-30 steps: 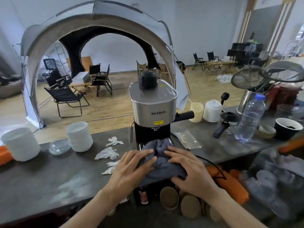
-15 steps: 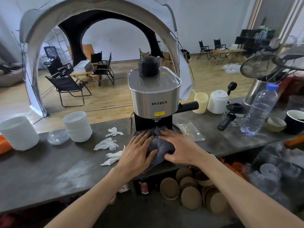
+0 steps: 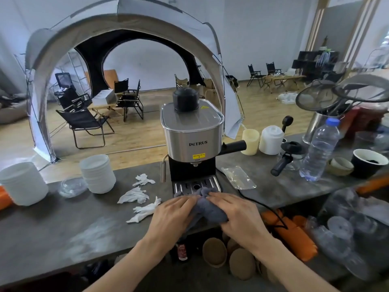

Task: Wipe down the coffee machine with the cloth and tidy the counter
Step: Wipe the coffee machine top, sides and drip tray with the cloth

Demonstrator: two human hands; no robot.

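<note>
The left hand (image 3: 172,216) and right hand (image 3: 237,213) press down with nearly straight fingers on the bunched grey cloth (image 3: 208,207), which lies on the counter (image 3: 63,228) against the coffee machine's (image 3: 192,140) drip tray (image 3: 196,183).

drip tray (image 3: 196,183) front hid by cloth (image 3: 203,207) | plastic cups (image 3: 341,228) blurred (lower rt)

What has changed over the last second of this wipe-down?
The left hand and right hand drew the grey cloth toward the person, mostly off the drip tray, whose grille now shows. Both still press on it. The coffee machine, crumpled tissues and water bottle stayed put.
</note>
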